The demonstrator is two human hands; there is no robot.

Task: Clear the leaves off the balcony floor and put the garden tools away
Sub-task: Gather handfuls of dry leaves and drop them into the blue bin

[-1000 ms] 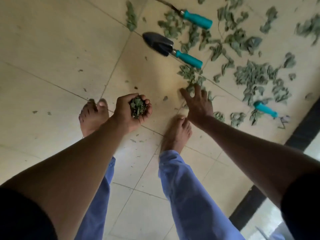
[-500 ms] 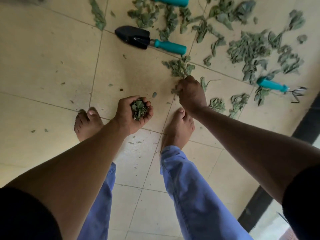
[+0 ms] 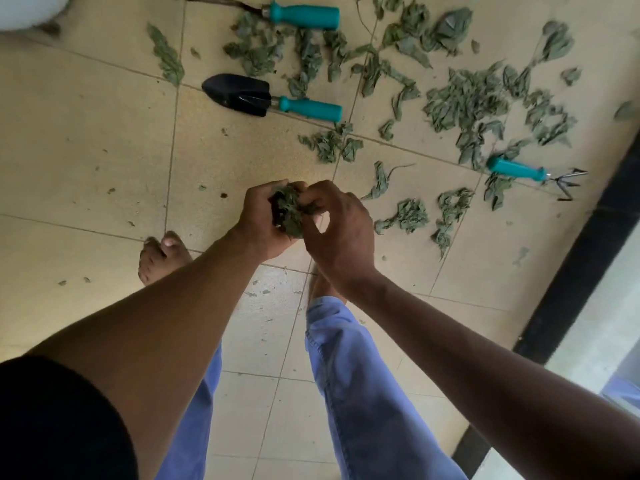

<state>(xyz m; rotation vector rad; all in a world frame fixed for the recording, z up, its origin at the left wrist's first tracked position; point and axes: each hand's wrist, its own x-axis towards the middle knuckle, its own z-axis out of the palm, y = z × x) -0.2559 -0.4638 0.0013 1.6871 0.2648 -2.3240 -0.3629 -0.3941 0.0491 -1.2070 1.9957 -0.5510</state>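
Leaves, gathered wad [image 3: 289, 214] — dull grey-green, crumpled and dry-looking, packed into a dense clump. Held above the tiled floor [image 3: 104, 140] in the left hand [image 3: 263, 220], fingers curled round it; right hand [image 3: 341, 233] met it, fingers pinching the clump's edge. Loose leaves [image 3: 464, 102] of the same colour lay scattered ahead and to the right. Among them: black-bladed trowel [image 3: 242, 95], a second teal-handled tool [image 3: 301, 16], and a small pronged rake [image 3: 530, 173] — all flat on the floor.
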